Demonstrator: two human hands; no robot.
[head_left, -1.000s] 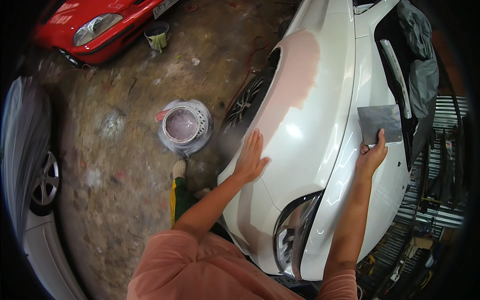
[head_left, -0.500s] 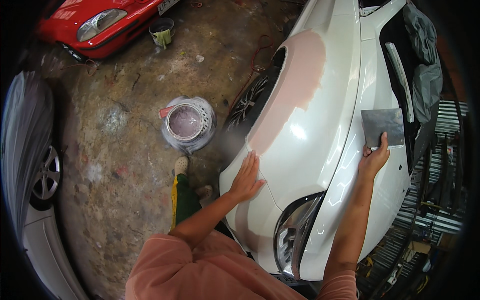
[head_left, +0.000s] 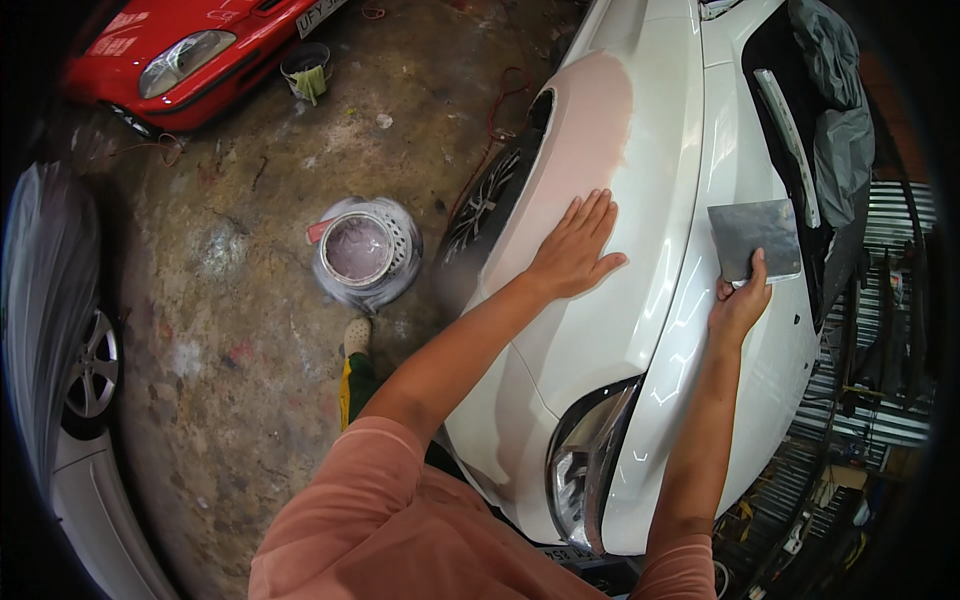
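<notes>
A white car fender (head_left: 610,330) is curving down toward the headlight, glossy except for a dull pinkish filler patch (head_left: 585,140) spreading above the wheel arch. A flat, grey, roughly square sanding sheet (head_left: 755,238) is lying against the white panel beside the open engine bay.

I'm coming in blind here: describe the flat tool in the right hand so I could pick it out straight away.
Start at the white car filling the right half of the view, its fender patched with pinkish filler. The left hand lies flat on that fender; the right hand is further right, at the bonnet's edge. It pinches a thin, grey, roughly square spreader blade, the only flat metal sheet there.
</notes>
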